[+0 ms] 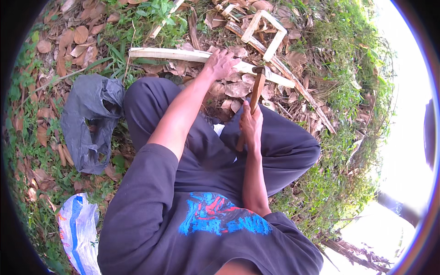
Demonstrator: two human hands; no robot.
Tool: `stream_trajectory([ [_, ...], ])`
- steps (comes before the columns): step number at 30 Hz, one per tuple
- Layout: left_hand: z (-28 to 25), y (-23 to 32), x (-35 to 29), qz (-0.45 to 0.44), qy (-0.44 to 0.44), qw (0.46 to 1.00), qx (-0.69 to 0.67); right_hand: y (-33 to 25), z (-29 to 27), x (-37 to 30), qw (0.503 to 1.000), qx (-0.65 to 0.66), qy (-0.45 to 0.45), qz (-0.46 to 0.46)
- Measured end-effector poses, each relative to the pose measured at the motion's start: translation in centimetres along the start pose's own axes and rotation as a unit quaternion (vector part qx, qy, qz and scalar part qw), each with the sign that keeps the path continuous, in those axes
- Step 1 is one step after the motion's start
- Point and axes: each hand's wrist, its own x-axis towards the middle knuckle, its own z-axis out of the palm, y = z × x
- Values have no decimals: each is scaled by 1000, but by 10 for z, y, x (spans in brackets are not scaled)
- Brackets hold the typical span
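A long, pale wooden strip (174, 54) lies across the dry leaves in front of my crossed legs. My left hand (221, 65) grips it near its middle from above, fingers bent over the wood; their undersides are hidden. In my right hand (251, 123) is a hammer (258, 89), its wooden handle pointing away from me. The metal head is over the strip's right half; whether it touches the wood I cannot tell.
Beyond the strip's right part, pale sticks are joined into an angular frame (277, 41). A rough split stick (293, 75) slants beneath it. To my left lie a dark plastic bag (87, 123) and a white-and-blue plastic sack (77, 229). Grass and leaves cover the ground.
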Motion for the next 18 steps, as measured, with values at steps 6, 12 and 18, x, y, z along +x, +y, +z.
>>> stream_trajectory([
  [6, 1, 5, 3, -5, -36, 999, -30, 10, -4, 8, 997, -78, 4, -15],
  [12, 17, -5, -8, 14, 62, 998, -8, 22, 7, 25, 985, -155, 10, -72],
  [18, 7, 4, 1, -7, 1, 999, -33, 25, 2, 33, 985, -152, 31, -80],
])
